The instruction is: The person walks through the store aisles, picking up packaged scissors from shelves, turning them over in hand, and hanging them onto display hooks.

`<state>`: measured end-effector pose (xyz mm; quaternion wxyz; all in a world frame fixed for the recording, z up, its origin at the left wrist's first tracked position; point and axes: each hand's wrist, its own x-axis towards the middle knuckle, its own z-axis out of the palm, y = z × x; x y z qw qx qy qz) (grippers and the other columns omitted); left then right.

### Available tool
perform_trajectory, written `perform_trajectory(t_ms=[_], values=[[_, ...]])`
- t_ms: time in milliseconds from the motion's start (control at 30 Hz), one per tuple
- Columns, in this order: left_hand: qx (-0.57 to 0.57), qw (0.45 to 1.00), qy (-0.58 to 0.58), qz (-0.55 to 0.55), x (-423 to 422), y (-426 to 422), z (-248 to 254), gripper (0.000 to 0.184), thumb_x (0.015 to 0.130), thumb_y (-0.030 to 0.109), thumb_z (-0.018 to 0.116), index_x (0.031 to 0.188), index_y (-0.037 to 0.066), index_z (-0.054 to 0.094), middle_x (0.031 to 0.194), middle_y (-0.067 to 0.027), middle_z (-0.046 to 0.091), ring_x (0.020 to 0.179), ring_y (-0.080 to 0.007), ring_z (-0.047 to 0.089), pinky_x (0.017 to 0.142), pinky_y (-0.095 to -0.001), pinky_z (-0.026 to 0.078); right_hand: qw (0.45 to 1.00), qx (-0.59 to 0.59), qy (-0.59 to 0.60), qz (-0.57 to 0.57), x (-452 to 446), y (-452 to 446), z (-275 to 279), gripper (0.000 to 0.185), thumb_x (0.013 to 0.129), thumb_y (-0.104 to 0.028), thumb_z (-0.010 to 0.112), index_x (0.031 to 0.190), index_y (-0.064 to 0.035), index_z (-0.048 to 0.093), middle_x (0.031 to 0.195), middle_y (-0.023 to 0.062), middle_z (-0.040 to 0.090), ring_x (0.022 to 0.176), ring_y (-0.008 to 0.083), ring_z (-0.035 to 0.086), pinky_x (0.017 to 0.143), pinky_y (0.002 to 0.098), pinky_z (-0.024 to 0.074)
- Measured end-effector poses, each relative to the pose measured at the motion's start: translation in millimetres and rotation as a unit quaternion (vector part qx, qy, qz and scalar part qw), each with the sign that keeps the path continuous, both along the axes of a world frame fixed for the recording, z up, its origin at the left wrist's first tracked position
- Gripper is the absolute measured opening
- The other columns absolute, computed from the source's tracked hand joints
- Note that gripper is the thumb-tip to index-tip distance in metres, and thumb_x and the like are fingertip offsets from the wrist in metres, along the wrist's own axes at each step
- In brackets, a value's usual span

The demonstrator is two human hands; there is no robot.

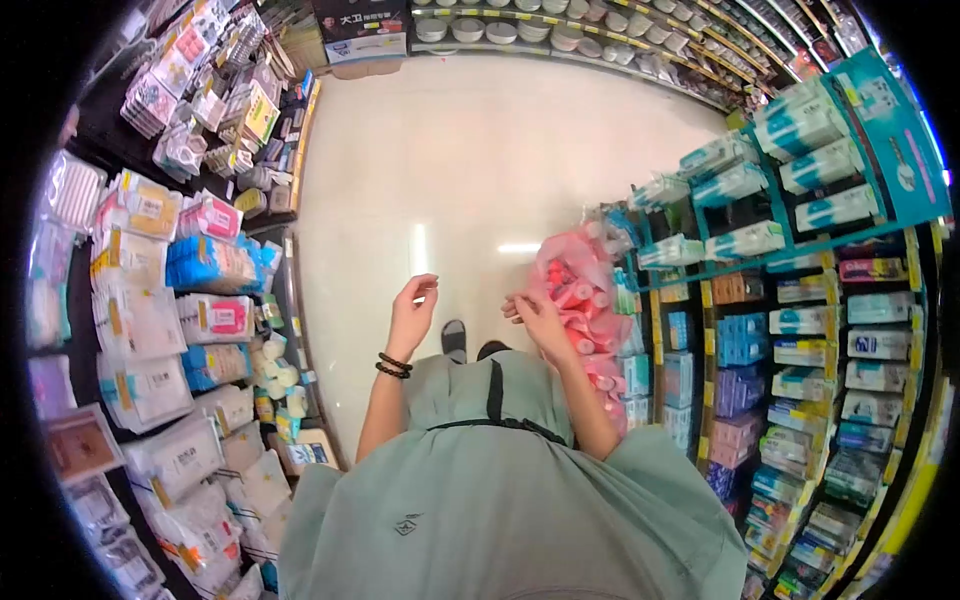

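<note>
My left hand [413, 312] is raised above the pale floor, its fingers loosely curled and apart, with nothing in it; two dark bead bracelets [393, 366] circle that wrist. To the right, my right hand [536, 318] hangs in the air with bent, parted fingers and holds nothing. It is nearest to a pink plastic bag [570, 262] with pink-and-white bottles [582, 296] at the foot of the right shelves. My green garment has a black tie [495, 395] at the waist. Beneath my hands, my dark shoes [454, 336] show on the floor.
Hanging packets [135, 310] fill the rack on the left. Boxed goods [797, 352] line the right shelves, with a teal display rack [885, 130] above. Stacked bowls [500, 31] stand on shelves across the far end. Glossy floor [400, 160] runs between the shelves.
</note>
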<state>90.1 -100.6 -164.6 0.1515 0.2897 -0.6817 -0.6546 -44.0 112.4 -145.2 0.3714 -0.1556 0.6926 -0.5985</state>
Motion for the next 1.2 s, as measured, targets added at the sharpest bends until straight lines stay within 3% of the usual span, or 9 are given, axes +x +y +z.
perform_trajectory(t_ms=[233,333,467,567,767,867,900,1067,1200], values=[[-0.047,0.998,-0.027,-0.025,-79,-42,-4,0.025,0.086,0.01,0.06,0.111,0.007,0.062,0.114,-0.0118,0.059,0.107,-0.0252,0.056,0.08,-0.0339,0.051,0.998,-0.007,-0.059,0.018,-100,-85,-25,0.024,0.099,-0.016,0.048,0.11,0.0018,0.059,0.099,0.0105,0.066,0.091,0.0168,0.063,0.079,0.0304,0.052],[-0.155,0.978,-0.085,-0.108,-112,-73,-8,0.027,0.087,0.011,0.062,0.114,0.008,0.06,0.119,-0.0082,0.056,0.114,-0.0249,0.05,0.085,-0.036,0.049,0.994,-0.058,-0.094,0.009,-153,-121,-37,0.023,0.098,-0.018,0.05,0.106,0.0,0.061,0.092,0.0084,0.065,0.081,0.0138,0.062,0.072,0.025,0.0506],[-0.299,0.949,-0.07,-0.064,-189,-132,-6,0.028,0.086,0.012,0.062,0.114,0.01,0.06,0.121,-0.009,0.055,0.114,-0.0281,0.047,0.089,-0.0388,0.048,0.987,-0.062,-0.132,-0.072,-237,-173,-38,0.023,0.097,-0.019,0.05,0.103,-0.0005,0.062,0.089,0.0092,0.065,0.079,0.0152,0.063,0.071,0.0263,0.051],[-0.281,0.954,-0.076,-0.069,-249,-179,8,0.028,0.087,0.012,0.062,0.115,0.01,0.06,0.122,-0.0097,0.054,0.115,-0.0281,0.047,0.09,-0.0376,0.047,0.969,-0.095,-0.165,-0.158,-301,-216,-29,0.022,0.097,-0.019,0.049,0.102,-0.0007,0.061,0.089,0.0098,0.065,0.08,0.0163,0.063,0.071,0.0282,0.0506],[-0.206,0.971,-0.068,-0.094,-357,-244,42,0.026,0.091,0.009,0.058,0.116,0.007,0.059,0.119,-0.0091,0.058,0.114,-0.0229,0.053,0.091,-0.0348,0.047,0.964,-0.138,-0.185,-0.133,-419,-304,9,0.022,0.096,-0.019,0.049,0.103,-0.0008,0.059,0.089,0.009,0.064,0.084,0.0168,0.061,0.074,0.0295,0.0491],[-0.031,0.994,-0.06,-0.081,-396,-270,38,0.027,0.09,0.009,0.058,0.116,0.002,0.059,0.113,-0.0126,0.063,0.108,-0.0243,0.059,0.089,-0.0345,0.048,0.959,-0.144,-0.21,-0.127,-456,-345,16,0.02,0.096,-0.019,0.048,0.1,-0.0025,0.059,0.087,0.0076,0.063,0.083,0.0159,0.06,0.075,0.0297,0.0486],[-0.021,0.993,-0.068,-0.092,-408,-280,35,0.025,0.094,0.008,0.052,0.118,0.003,0.058,0.112,-0.0061,0.064,0.105,-0.0143,0.059,0.088,-0.0301,0.047,0.955,-0.152,-0.223,-0.121,-465,-358,18,0.02,0.096,-0.019,0.048,0.1,-0.003,0.059,0.087,0.0074,0.063,0.083,0.0159,0.06,0.076,0.0298,0.0485],[0.001,0.993,-0.055,-0.106,-469,-342,6,0.024,0.094,0.005,0.052,0.117,0.002,0.058,0.107,-0.0043,0.065,0.092,-0.0101,0.058,0.078,-0.0252,0.049,0.963,-0.147,-0.224,-0.041,-510,-424,29,0.022,0.099,-0.024,0.049,0.101,-0.0037,0.057,0.089,0.0055,0.059,0.085,0.0155,0.059,0.077,0.0314,0.0482],[0.004,0.995,-0.01,-0.102,-534,-411,-19,0.025,0.092,0.006,0.058,0.117,0.004,0.058,0.104,-0.0081,0.065,0.09,-0.0167,0.064,0.076,-0.029,0.052,0.967,-0.11,-0.229,0.003,-579,-494,38,0.021,0.099,-0.022,0.05,0.101,-0.003,0.058,0.087,0.0059,0.061,0.084,0.0149,0.06,0.077,0.0308,0.0485]])
